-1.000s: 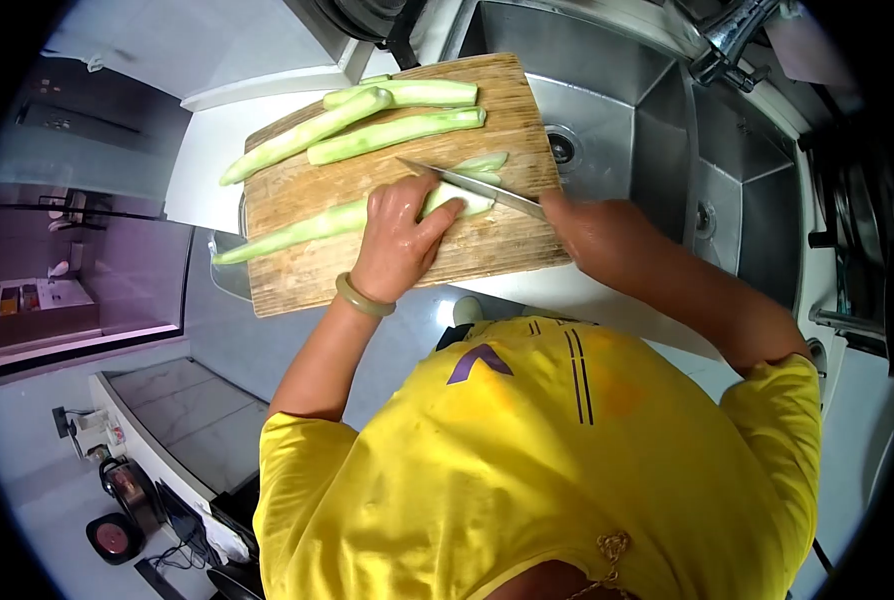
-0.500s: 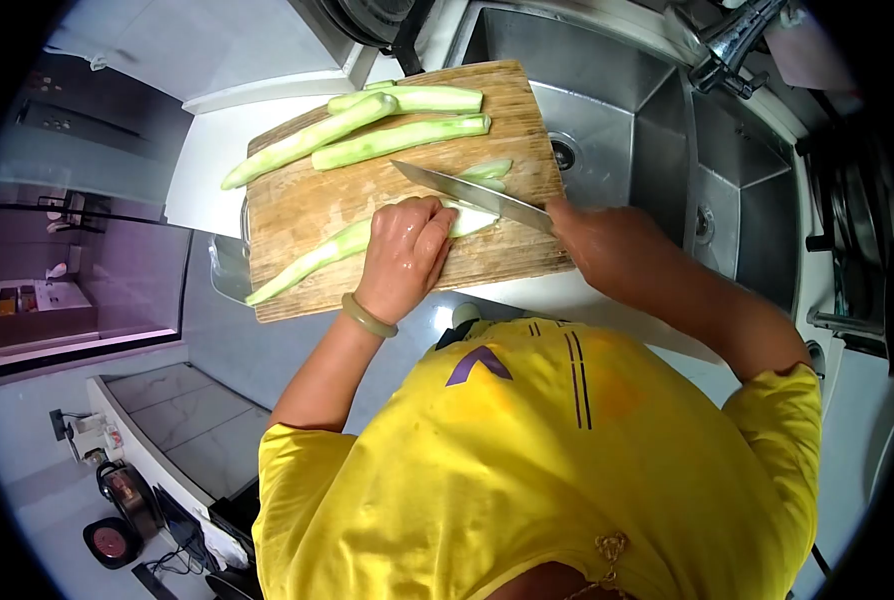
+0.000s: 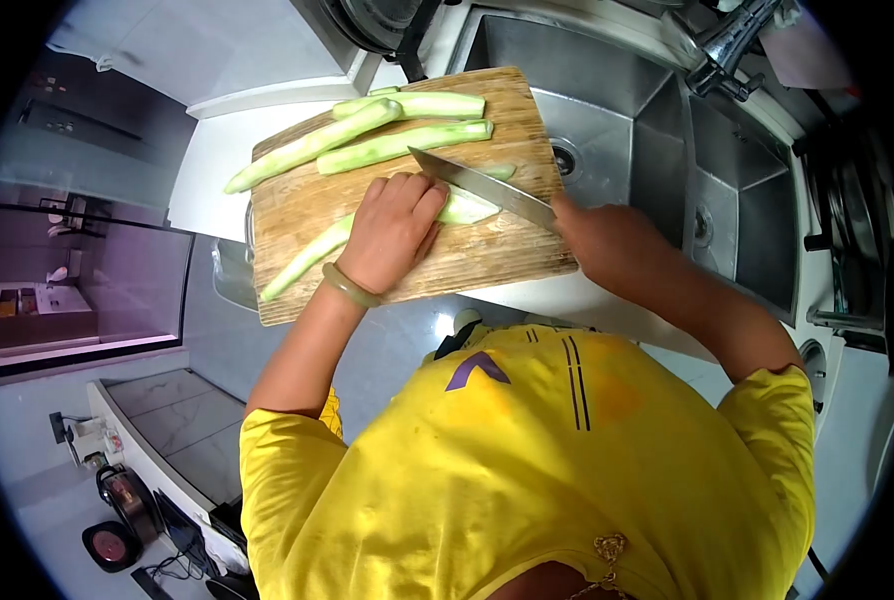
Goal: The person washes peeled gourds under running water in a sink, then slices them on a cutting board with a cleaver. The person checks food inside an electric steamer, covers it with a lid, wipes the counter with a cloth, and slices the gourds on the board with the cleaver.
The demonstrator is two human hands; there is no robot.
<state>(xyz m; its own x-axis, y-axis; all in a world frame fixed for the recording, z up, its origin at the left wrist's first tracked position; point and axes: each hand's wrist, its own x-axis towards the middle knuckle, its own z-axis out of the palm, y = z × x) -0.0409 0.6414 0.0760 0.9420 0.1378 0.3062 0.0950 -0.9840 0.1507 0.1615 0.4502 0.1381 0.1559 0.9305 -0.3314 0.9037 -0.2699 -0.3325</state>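
Note:
My left hand [image 3: 395, 230] is closed over a long peeled green gourd, which looks like a loofah [image 3: 307, 262]. The loofah lies on a wooden cutting board [image 3: 477, 258], and its cut end shows to the right of my fingers. In my right hand [image 3: 605, 238] is the handle of a kitchen knife [image 3: 483, 188]. Its blade slants across the board, close by my left knuckles. Cut pieces [image 3: 502, 172] lie just beyond the blade, partly hidden by it. Farther back on the board rest several whole peeled loofahs [image 3: 405, 146].
A double steel sink [image 3: 597, 150] with a faucet [image 3: 727, 50] is right of the board, which reaches over its near edge. A dark pan [image 3: 377, 20] stands at the back. A clear plastic container [image 3: 232, 275] sits below the board's left edge.
My left hand has shifted slightly left and back along the loofah. The knife blade has moved slightly right, with its tip a little farther back.

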